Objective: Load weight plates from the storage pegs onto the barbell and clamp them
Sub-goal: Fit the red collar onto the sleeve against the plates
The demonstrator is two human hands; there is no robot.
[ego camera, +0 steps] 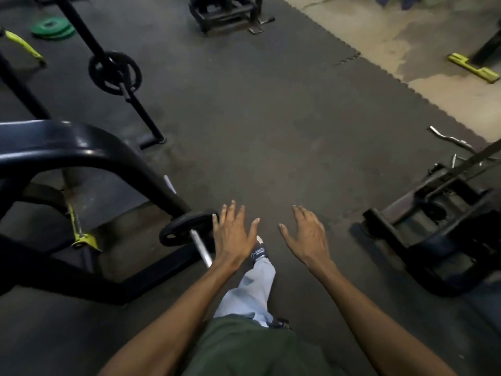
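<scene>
Dark rubber mat flooring [257, 126], interlocking tiles with a jagged toothed seam where it meets stained bare concrete [406, 36] at upper right.

Your near barbell end: a bright, smooth metal sleeve [201, 249] sticks out toward you, with one small black plate [181, 229] already on it. The plate is round, matte, with grip cut-outs, pushed up against the black machine frame [89, 156]. I can't see a clamp on the sleeve.

Your left hand [234, 234] is open, fingers spread, palm down, holding nothing. It sits just right of that plate; the fingertips overlap the plate's edge in view, and I can't tell if they touch. The sleeve tip runs under your left wrist.

Your right hand [306, 234] is also open and empty, fingers splayed, well apart from the plate and sleeve, over bare mat.

Further back left: a second black bar [135, 104] slopes down to the floor carrying a spoked black plate [115, 73]. Two green plates [53, 28] lie flat and stacked on the mat at top left.

The frame is thick curved tube, glossy black paint, with yellow-green fittings [85, 240] at its base. A black sled-like machine [439, 226] sits at right, with a chrome curl bar [450, 138] lying behind it.

Your pale trouser leg [254, 289] and green shirt [244, 348] fill bottom centre.
</scene>
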